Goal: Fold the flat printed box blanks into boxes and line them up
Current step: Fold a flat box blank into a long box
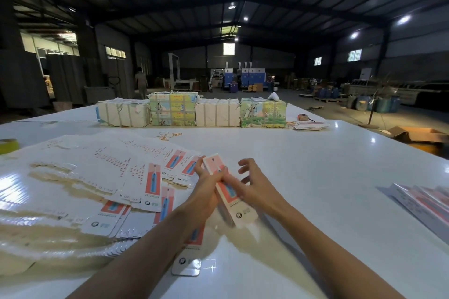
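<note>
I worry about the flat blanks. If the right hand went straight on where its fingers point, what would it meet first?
Most likely the box that the left hand grips; the right hand points forward-left at it, perhaps touching it. The flat blanks lie beyond.

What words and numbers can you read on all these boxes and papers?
"OF": seems to stand along the edges of the flat blanks, but it is blurred, so not sure.
Box being folded: small print beside a tooth logo, too blurred to read.
Wrapped bundles: coloured pictures, any text too small to read.
Finished boxes: print too blurred to read.
</note>
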The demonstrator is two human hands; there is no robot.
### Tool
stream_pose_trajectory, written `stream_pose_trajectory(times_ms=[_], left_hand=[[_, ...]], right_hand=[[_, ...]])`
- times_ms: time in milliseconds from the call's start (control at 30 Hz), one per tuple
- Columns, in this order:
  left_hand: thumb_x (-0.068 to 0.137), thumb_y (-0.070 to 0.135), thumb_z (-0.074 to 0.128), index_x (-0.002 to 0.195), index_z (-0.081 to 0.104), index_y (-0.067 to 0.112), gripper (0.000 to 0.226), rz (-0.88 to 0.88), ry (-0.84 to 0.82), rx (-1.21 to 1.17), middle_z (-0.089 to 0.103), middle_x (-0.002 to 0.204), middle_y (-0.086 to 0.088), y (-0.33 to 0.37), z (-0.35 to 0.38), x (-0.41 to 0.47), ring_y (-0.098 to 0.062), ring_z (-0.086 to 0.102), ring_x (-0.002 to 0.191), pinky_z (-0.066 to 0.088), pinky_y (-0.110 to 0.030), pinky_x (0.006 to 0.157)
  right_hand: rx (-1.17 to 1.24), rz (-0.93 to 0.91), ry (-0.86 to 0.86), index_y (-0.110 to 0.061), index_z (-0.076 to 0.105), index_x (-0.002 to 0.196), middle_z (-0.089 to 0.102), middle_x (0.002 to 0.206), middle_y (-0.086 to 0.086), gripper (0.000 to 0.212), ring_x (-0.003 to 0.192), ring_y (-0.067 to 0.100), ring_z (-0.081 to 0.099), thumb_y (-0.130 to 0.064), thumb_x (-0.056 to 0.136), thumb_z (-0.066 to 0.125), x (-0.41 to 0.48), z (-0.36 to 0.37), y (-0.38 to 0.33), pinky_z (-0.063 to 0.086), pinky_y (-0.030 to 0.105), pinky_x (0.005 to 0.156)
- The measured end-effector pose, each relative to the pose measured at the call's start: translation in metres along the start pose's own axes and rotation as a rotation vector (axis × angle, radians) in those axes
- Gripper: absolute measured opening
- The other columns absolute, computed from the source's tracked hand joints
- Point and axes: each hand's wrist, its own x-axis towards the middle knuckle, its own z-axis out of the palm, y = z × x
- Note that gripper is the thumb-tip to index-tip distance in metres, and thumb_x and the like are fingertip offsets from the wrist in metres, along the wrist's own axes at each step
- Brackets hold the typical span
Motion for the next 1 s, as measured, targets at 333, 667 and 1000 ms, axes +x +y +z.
stream_pose_trajectory(times_ms=[333,667,1000], left_hand=[[0.102,0.032,0.062,0.159,0.032,0.041,0.065,-0.112,-0.219,-0.071,0.052,0.152,-0.009,0.016,0.009,-0.014,-0.035,0.057,0.133,0.049,-0.057,0.11],[0.11,0.037,0.047,0.147,0.051,0.025,0.04,0.58,0.071,1.717,0.07,0.123,0.005,0.018,-0.025,-0.006,-0.022,0.073,0.105,0.058,-0.039,0.091],[0.102,0.06,0.052,0.121,0.065,0.024,0.042,0.423,0.025,2.132,0.067,0.104,0.009,0.013,-0.031,-0.021,-0.012,0.067,0.087,0.049,-0.024,0.079]], right_hand=[[-0.687,-0.149,0.021,-0.012,0.028,0.151,0.047,0.127,0.006,0.062,0.112,0.025,0.052,-0.045,0.105,0.051,-0.018,0.0,-0.009,0.054,0.039,0.082],[-0.776,0.046,0.124,-0.008,0.035,0.146,0.053,0.133,0.014,0.044,0.114,0.032,0.051,-0.025,0.108,0.049,-0.04,-0.052,0.02,0.042,0.038,0.085],[-1.186,0.365,0.358,-0.009,0.037,0.152,0.047,0.146,0.009,0.047,0.132,0.026,0.047,-0.029,0.111,0.048,-0.08,-0.156,0.091,0.045,0.033,0.105]])
